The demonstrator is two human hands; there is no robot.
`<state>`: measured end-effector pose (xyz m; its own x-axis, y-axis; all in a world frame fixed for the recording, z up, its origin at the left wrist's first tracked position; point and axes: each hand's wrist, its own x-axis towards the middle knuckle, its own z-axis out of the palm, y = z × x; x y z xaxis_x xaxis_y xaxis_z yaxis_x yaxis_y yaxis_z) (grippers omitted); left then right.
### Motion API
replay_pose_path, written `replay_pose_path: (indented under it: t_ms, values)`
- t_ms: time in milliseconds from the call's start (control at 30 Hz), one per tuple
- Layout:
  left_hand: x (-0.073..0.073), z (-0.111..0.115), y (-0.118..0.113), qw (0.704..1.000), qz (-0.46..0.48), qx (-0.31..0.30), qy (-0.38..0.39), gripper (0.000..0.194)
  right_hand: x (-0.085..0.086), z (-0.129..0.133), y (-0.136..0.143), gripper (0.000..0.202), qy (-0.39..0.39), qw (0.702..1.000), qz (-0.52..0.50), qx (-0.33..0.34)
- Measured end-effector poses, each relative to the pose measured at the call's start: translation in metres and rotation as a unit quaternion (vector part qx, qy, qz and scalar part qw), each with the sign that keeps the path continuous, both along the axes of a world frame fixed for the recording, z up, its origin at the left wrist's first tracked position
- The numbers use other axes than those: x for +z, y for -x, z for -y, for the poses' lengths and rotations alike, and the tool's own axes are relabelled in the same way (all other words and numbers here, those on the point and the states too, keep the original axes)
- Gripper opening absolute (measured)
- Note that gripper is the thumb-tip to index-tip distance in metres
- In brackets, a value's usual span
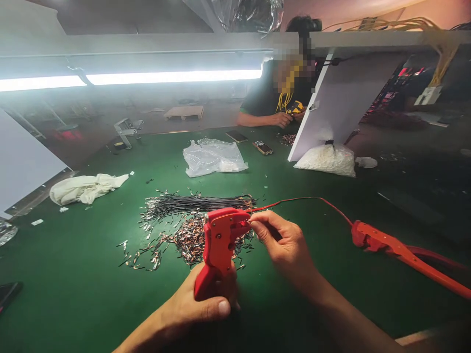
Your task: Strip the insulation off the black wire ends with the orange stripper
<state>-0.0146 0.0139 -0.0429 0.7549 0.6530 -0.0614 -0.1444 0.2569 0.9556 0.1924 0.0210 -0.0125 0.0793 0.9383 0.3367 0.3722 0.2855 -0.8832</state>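
My left hand (206, 299) is wrapped round the handle of a red wire stripper (218, 240), held upright with its jaws facing right. At those jaws my right hand (285, 240) pinches a thin wire (249, 220), mostly hidden by the fingers. Behind the stripper lies a bundle of black wires (195, 205) with bare or metal-tipped ends. Closer in, a heap of short wire pieces (189, 240) with coppery ends is partly covered by the tool. Loose scraps (154, 257) are scattered to its left.
A second red tool (397, 245) lies at right on the green table (110, 314), a thin red cord (294, 199) running from it. Farther back are a plastic bag (215, 157), two phones (262, 147), a filled white bag (326, 161), and a white cloth (86, 189). A co-worker's hands (283, 119) hold a yellow tool.
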Motion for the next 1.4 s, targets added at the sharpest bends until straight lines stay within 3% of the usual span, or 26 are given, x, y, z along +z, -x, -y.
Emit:
replay_pose_path:
  t_ms: [333, 567, 767, 1000, 1133, 1233, 1333, 1400]
  values:
    - [-0.003, 0.001, 0.003, 0.999, 0.010, -0.019, 0.028, 0.049, 0.000, 0.002, -0.005, 0.011, -0.105, 0.991, 0.075, -0.020]
    - [-0.009, 0.003, 0.005, 0.998, 0.016, -0.022, 0.060, 0.043, 0.006, 0.003, -0.005, 0.012, -0.110, 0.992, 0.054, -0.002]
    - [-0.020, 0.002, 0.008, 0.997, 0.017, -0.008, 0.074, 0.054, 0.002, 0.002, -0.005, 0.010, -0.107, 0.993, 0.059, -0.007]
    - [-0.011, 0.004, 0.003, 0.998, -0.046, 0.016, 0.035, 0.045, -0.001, 0.001, -0.003, 0.010, -0.114, 0.991, 0.062, -0.011]
    - [-0.014, 0.008, -0.002, 0.989, -0.079, 0.072, 0.098, 0.036, 0.000, 0.000, -0.002, 0.009, -0.121, 0.989, 0.079, -0.015]
    - [-0.016, 0.008, -0.003, 0.984, -0.047, 0.044, 0.166, 0.050, 0.000, -0.001, -0.003, 0.009, -0.125, 0.988, 0.091, -0.011]
    - [-0.013, 0.007, -0.004, 0.982, 0.013, 0.008, 0.187, 0.059, -0.001, -0.001, -0.004, 0.010, -0.128, 0.987, 0.097, -0.008]
    - [-0.011, 0.006, -0.004, 0.981, 0.036, 0.015, 0.188, 0.061, -0.002, -0.002, -0.005, 0.010, -0.135, 0.986, 0.100, -0.012]
